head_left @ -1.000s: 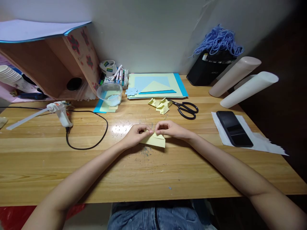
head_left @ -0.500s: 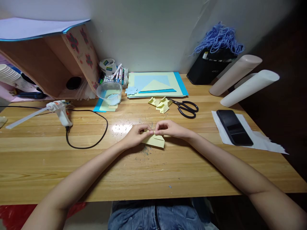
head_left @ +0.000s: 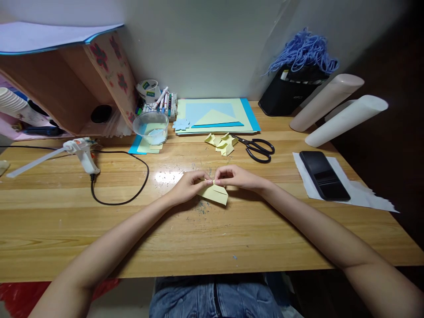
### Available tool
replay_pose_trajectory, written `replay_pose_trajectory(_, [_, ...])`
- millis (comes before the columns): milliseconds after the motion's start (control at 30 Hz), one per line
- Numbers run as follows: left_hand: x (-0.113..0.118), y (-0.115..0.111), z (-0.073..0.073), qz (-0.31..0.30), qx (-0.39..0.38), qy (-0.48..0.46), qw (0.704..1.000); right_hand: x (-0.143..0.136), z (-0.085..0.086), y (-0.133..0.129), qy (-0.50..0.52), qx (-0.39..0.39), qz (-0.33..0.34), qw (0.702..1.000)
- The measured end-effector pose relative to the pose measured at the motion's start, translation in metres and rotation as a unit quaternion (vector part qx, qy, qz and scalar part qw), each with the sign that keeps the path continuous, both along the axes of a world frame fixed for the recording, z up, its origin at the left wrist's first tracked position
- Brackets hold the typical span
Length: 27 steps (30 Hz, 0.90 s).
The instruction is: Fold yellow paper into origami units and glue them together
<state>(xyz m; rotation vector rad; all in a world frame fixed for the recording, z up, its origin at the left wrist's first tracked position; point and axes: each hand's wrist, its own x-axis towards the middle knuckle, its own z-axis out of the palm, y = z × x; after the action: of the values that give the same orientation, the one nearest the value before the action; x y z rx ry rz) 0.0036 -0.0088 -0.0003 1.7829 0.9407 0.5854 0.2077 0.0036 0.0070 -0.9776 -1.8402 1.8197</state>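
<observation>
Wooden desk against a plain wall, bare along its front edge, left hand and right hand pinching pale-yellow paper

Yellow paper partly hidden by hands, floral box cut off at left, black holder lettering too small to read

A craft spot, perhaps at home, is showing here: a wooden worktop is carrying a glue gun, markers, scissors and coloured paper sheets against a plain wall.
</observation>
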Motion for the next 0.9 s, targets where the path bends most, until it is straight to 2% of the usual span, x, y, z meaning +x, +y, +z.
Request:
replay_pose_trajectory(200, [0.0012, -0.0003, 0.0001, 0.019, 0.015, 0.009, 1.000, -0.0026, -0.0032, -0.0033, 0.006, -0.010, -0.046, 0.999])
replay_pose_trajectory(533, [0.0013, -0.0008, 0.0036, 0.033, 0.020, 0.016, 0.999, 0.0034, 0.0002, 0.0013, 0.004, -0.025, 0.002, 1.000])
replay_pose_trajectory(900, [0.0018, -0.0016, 0.0041, 0.027, 0.021, 0.025, 0.999, 0.0024, 0.0010, 0.0001, -0.011, -0.025, 0.017, 0.999])
